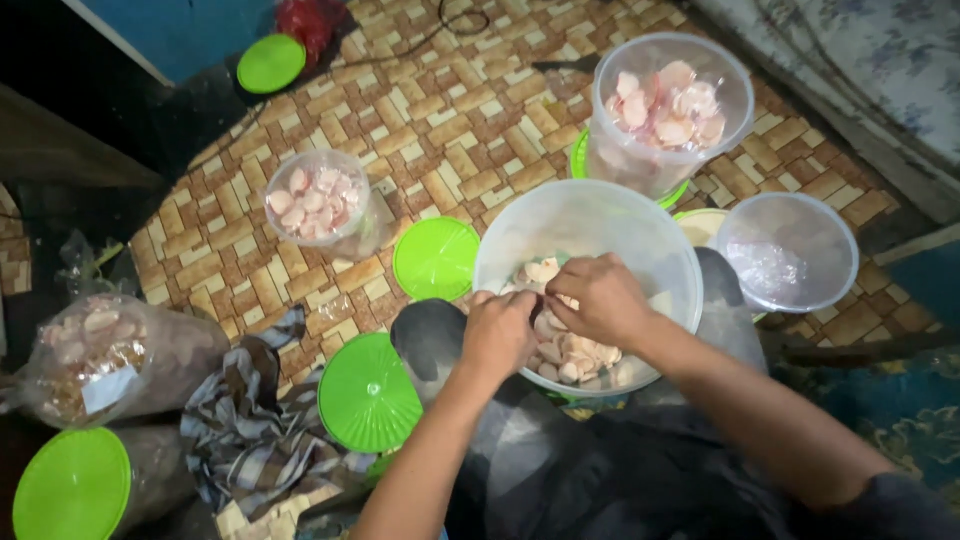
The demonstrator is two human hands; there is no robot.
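Both hands are working inside a large, round, clear plastic jar (600,215) that is sitting just in front of the person, between the knees, on a floor covered with a tan and brown brick-patterned mat (440,130). The left hand (498,335) is reaching over the jar's near rim with its fingers curled down onto a layer of pale pink and cream round crackers (575,352) lying at the bottom; whether those fingers are actually pinching a cracker cannot be told, since they are turned away from the camera. The right hand (600,298) is hovering just beside the left, fingers bent together and pinching at the crackers, its fingertips touching the pile. Around the jar several other things are lying: a tall clear plastic jar of pink crackers (668,105) standing just behind it, an empty clear plastic jar (787,252) to the right, a smaller clear jar of pink crackers (318,195) well apart to the left, and a bright green round plastic lid (436,258) resting flat near the big jar's left side. A second green lid (368,392) is lying close to the left forearm, touching a crumpled checked cloth (255,420), and a clear plastic bag of crackers (110,355) is slumping at the far left.
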